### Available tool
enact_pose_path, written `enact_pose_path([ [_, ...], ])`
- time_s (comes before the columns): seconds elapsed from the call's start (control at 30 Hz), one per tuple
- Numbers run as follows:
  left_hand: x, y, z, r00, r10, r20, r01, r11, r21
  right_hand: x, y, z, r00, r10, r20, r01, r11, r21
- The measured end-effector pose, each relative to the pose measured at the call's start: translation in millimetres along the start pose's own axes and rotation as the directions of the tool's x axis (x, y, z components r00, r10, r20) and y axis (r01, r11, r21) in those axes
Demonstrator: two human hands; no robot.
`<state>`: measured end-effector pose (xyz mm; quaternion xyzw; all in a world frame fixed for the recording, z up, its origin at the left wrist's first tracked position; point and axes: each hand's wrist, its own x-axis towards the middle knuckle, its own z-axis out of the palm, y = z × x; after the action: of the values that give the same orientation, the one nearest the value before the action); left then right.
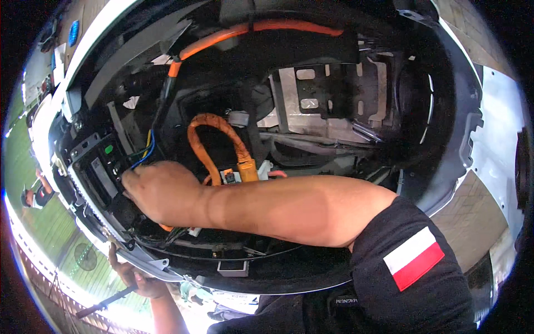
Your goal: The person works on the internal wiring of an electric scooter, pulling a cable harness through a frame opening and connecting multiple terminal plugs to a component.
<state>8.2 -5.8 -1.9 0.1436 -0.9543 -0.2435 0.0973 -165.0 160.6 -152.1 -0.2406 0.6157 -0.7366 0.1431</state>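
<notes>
My right arm reaches across an open vehicle bay. At its left side, my right hand [161, 192] is closed against the edge of a black box [103, 172] bearing a pale label and a green tag. Its fingertips are partly hidden, and what they grip cannot be made out. Blue and yellow wires [149, 149] run just above the knuckles. Outside the bay's near left rim, my left hand [138, 278] is closed around a dark rod-shaped tool [105, 302] that points down and left. Its upper fingers lie by the body edge [147, 261].
A thick orange cable [203, 133] loops up in mid-bay to an orange connector [248, 170]. Another orange cable [222, 38] runs along the far wall. A metal bracket with slots [328, 89] lies deeper, right of centre. Another person [41, 192] stands beyond the left side.
</notes>
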Motion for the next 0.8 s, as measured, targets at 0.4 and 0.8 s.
enact_pose_path([
  [0.4,-3,4,9,0.999,-0.018,-0.029,0.016,0.999,-0.046,2,-1,-9,0.987,0.114,0.109,-0.131,0.978,0.162],
  [0.8,1,5,5,1.0,0.026,0.001,-0.026,0.995,0.096,3,-5,2,0.993,0.111,0.026,-0.113,0.988,0.105],
])
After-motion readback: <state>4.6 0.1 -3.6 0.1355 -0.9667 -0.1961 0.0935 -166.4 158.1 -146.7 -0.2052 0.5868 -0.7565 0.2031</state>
